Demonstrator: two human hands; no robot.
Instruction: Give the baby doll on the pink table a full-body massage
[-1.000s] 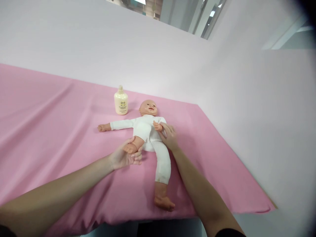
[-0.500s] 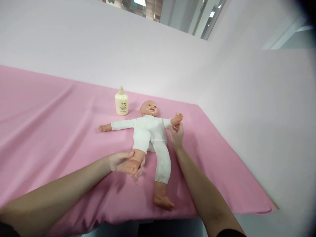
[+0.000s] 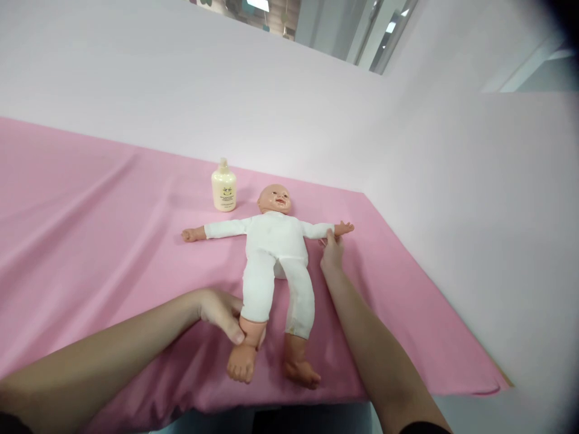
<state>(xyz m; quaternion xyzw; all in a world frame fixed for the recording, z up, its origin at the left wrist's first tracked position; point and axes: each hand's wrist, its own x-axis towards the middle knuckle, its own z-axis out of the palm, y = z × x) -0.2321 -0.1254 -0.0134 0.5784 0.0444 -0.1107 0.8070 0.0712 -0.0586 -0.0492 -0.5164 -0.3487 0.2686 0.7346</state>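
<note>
A baby doll (image 3: 277, 238) with a white cloth body lies on its back on the pink sheet, head toward the wall and feet toward me. My left hand (image 3: 222, 313) is closed around the ankle of the doll's leg on the left, thumb on top and the other fingers mostly hidden beneath. At the wrist of the doll's outstretched arm on the right, my right hand (image 3: 333, 252) grips the sleeve end between thumb and fingers. The doll's other arm is stretched out to the left, touched by neither hand.
A cream-coloured bottle (image 3: 224, 187) stands upright left of the doll's head. The pink sheet (image 3: 99, 229) has folds and hangs over the near edge. A white wall (image 3: 181, 90) rises behind, and another stands at the right.
The doll's leg in my left hand has come down and straightened toward me. My right hand has moved outward to the right, and the doll's arm there now lies stretched out sideways.
</note>
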